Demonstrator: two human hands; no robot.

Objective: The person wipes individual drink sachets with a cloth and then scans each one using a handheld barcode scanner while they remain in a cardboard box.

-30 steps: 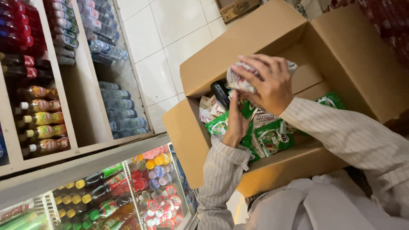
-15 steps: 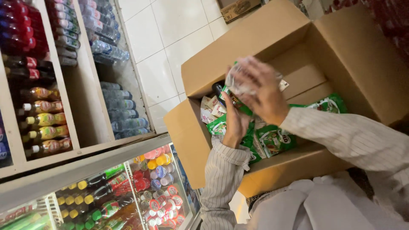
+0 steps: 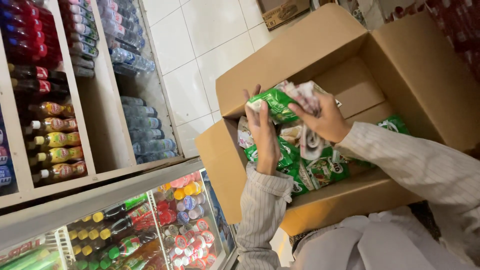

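A big brown cardboard box (image 3: 400, 65) sits open on the person's lap, its flaps spread wide, and it takes up most of the right side of the view. To the left stands a wooden shelf (image 3: 102, 125) full of bottles (image 3: 55, 135), and below it a glass cooler (image 3: 150, 225) packed with more drinks. White floor tiles (image 3: 200, 50) show between the shelf and the box. Inside the box lies a pile of green packets (image 3: 310, 170), down by the near wall. Both hands are lifted above that pile, right in the middle of the box opening. The left hand (image 3: 265, 137) is closed on a bunch of green and white packets (image 3: 282, 102) from below, fingers pointing up and away. The right hand (image 3: 325, 120) grips the same bunch from the right side, fingers curled over it. The bunch lies crosswise, its long side running from left to right between the two hands, and it touches both. The left hand is a bit nearer to the green end. Compared with a moment ago, the bunch has turned so that more green shows, and the right hand has slid down off the top of it to the side.
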